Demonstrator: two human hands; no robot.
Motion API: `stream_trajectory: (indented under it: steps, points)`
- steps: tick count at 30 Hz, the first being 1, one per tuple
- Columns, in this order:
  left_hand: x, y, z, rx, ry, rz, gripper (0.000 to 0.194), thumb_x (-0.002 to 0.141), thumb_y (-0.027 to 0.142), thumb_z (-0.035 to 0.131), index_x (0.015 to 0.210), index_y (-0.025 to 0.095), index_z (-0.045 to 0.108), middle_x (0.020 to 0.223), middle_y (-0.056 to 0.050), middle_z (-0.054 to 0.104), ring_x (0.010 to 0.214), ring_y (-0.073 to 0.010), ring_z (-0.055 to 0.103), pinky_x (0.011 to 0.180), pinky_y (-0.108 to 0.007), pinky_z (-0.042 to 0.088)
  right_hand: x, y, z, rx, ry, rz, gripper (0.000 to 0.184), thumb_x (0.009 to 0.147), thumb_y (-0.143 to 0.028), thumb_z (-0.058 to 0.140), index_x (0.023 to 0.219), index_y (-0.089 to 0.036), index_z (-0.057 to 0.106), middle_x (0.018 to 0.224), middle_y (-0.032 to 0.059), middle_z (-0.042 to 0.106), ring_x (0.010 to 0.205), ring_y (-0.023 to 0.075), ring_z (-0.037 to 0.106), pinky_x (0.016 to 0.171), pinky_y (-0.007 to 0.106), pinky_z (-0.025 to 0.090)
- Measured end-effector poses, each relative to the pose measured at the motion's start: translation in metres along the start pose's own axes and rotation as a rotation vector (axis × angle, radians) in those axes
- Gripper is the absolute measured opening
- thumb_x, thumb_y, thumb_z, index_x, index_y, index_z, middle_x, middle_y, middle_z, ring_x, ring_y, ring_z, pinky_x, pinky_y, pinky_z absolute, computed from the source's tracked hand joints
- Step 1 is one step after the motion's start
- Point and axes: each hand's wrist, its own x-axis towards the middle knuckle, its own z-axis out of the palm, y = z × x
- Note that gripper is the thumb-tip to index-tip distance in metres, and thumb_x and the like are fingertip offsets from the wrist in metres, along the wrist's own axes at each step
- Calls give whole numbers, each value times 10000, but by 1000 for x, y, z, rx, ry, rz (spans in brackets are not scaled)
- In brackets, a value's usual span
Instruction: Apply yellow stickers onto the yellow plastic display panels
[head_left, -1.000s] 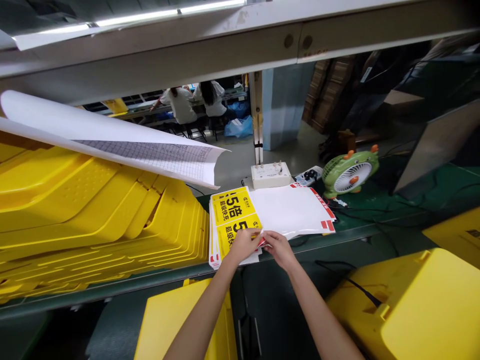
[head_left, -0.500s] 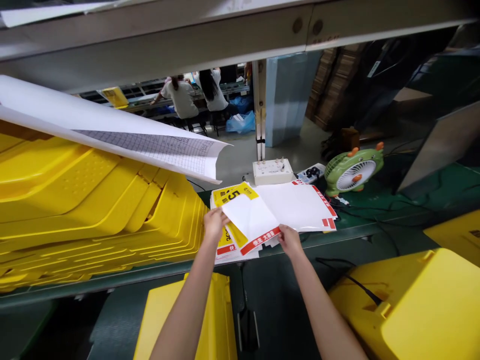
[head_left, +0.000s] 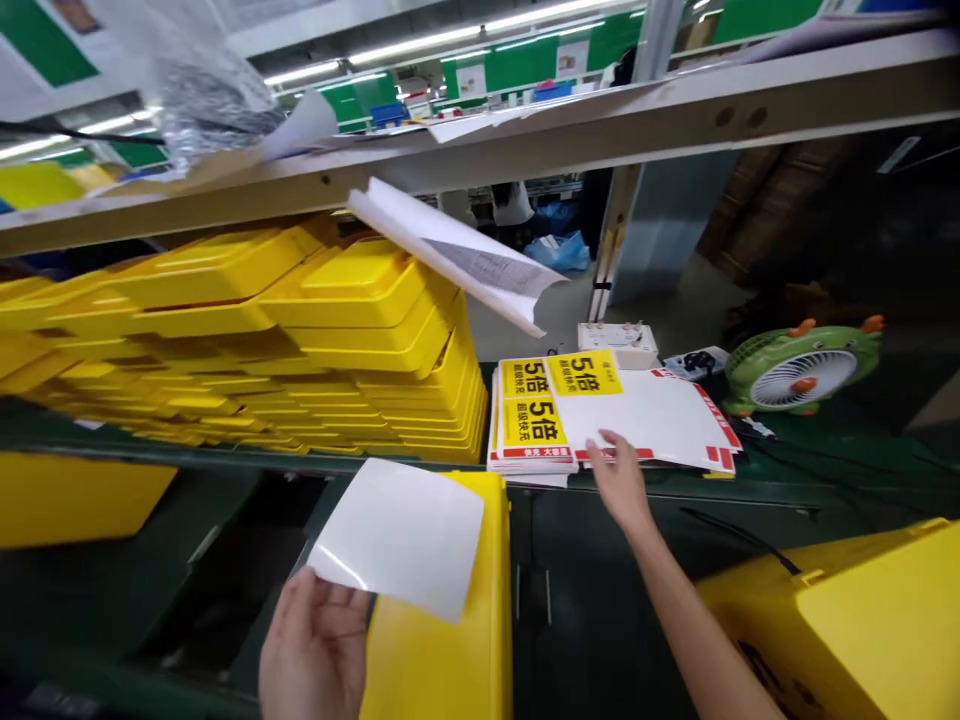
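My left hand (head_left: pixel 315 645) is low in the view and pinches a blank white sheet (head_left: pixel 397 538) by its lower edge, above a yellow plastic bin (head_left: pixel 435 620). My right hand (head_left: pixel 619 480) rests its fingertips at the near edge of a white red-bordered sheet (head_left: pixel 645 415). That sheet lies on a stack of yellow printed labels (head_left: pixel 532 420) marked with a red-and-black "5倍". The stack sits on a green workbench (head_left: pixel 360 462). My right hand appears to hold nothing.
Stacked yellow plastic bins (head_left: pixel 360 300) fill the bench to the left, under a shelf (head_left: pixel 525 130) with a curling printed sheet (head_left: pixel 457 250) hanging from it. A white control box (head_left: pixel 619 345), power strip (head_left: pixel 696 362) and green fan (head_left: pixel 799 370) stand behind the stack. A person (head_left: pixel 512 205) is far back.
My left hand has lifted the white sheet off the stack and carried it down to the left. The view has swung left and upward, and the stack's top labels now lie uncovered.
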Motion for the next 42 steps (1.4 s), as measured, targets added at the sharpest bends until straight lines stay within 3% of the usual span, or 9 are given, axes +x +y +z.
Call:
stream_trajectory:
  steps: [3,7,10,13,16,20,27,34,42]
  points:
    - [-29,-1,-14,-58,-5,-14,194,847,327,494,954,226,620,1105,-39,623,1030,-192,586,762,-273,565,-119,-49,24,-62,-384,-468,521,618,-490,701,1044,-237,538,1124,101,550,1038,283,480,894,413,388]
    - [-66,0,-33,-55,-229,-17,261,882,394,404,1045,287,578,1197,-27,571,1150,-238,508,848,-402,539,-195,-78,37,-205,-421,-723,138,797,-230,545,934,-233,559,906,46,617,900,225,513,811,389,351]
    - [-67,-2,-68,138,-561,130,346,885,471,325,1000,289,597,1217,-41,555,1220,-274,443,986,-493,422,-178,-75,26,-216,-322,-682,114,836,-198,490,858,-235,595,843,21,644,884,207,532,812,381,328]
    - [-39,-18,-117,786,-685,348,416,785,536,508,1105,284,593,1377,-63,411,1328,-330,266,1090,-519,234,-148,-58,11,7,-291,-369,126,792,-344,575,826,-226,604,859,43,652,856,218,558,795,379,387]
    - [-10,-45,-156,1192,-581,140,811,675,532,652,1372,317,298,1447,-100,304,1284,-373,334,1001,-534,343,-136,-35,5,474,-445,83,281,698,-429,674,847,-215,567,894,63,672,815,224,611,726,361,472]
    - [-10,-77,-183,1113,-599,-74,905,721,532,607,1424,259,106,1293,-123,508,1149,-323,509,907,-446,445,-143,-11,14,707,-618,382,350,600,-397,766,821,-223,557,875,35,704,798,220,653,703,355,510]
    - [-27,-79,-187,942,-398,57,627,805,539,475,1295,158,385,1352,-169,414,1266,-296,375,1049,-462,301,-165,-11,30,591,-756,439,374,548,-372,804,793,-181,595,798,49,721,733,206,670,709,331,515]
    - [0,-46,-152,583,-514,64,390,707,420,669,977,162,558,779,-52,665,844,-213,632,782,-320,508,-189,-6,44,530,-747,427,372,542,-404,799,740,-196,564,741,34,717,707,212,671,715,344,521]
    - [15,-66,-156,585,-516,19,391,664,385,708,950,150,581,730,-44,686,728,-188,646,666,-276,521,-192,11,51,420,-639,320,362,516,-415,808,689,-188,585,660,12,673,636,176,634,670,311,509]
